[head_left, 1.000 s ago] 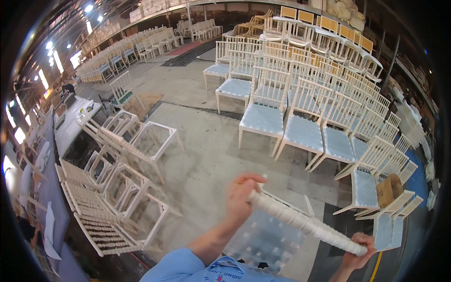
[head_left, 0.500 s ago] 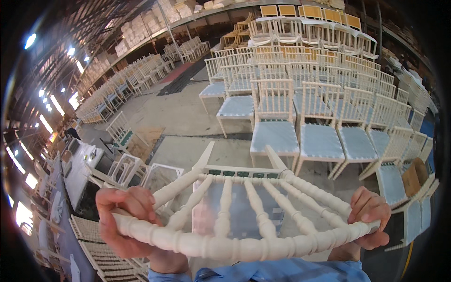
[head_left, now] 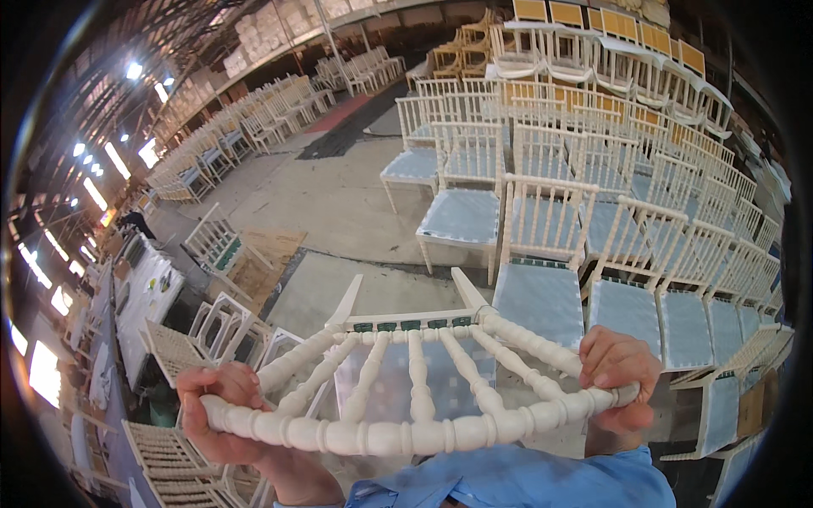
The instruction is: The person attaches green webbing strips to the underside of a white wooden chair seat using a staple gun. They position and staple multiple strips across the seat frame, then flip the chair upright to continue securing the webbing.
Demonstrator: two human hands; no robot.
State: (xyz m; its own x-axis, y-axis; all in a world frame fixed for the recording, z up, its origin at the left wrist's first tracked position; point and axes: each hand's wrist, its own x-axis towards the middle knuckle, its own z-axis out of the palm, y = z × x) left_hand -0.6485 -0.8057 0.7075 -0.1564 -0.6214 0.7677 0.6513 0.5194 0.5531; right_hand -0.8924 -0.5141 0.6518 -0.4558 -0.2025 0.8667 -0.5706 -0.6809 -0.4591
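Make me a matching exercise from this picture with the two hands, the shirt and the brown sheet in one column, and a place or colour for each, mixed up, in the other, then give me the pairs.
Column one
1. Left hand
2. Right hand
3. Shirt
4. Brown sheet

Column two
A. Closed around the right end of the chair's top rail
B. Near the right rim of the picture
C. Blue
D. Closed around the left end of the same rail

Pairs: 1-D, 2-A, 3-C, 4-B
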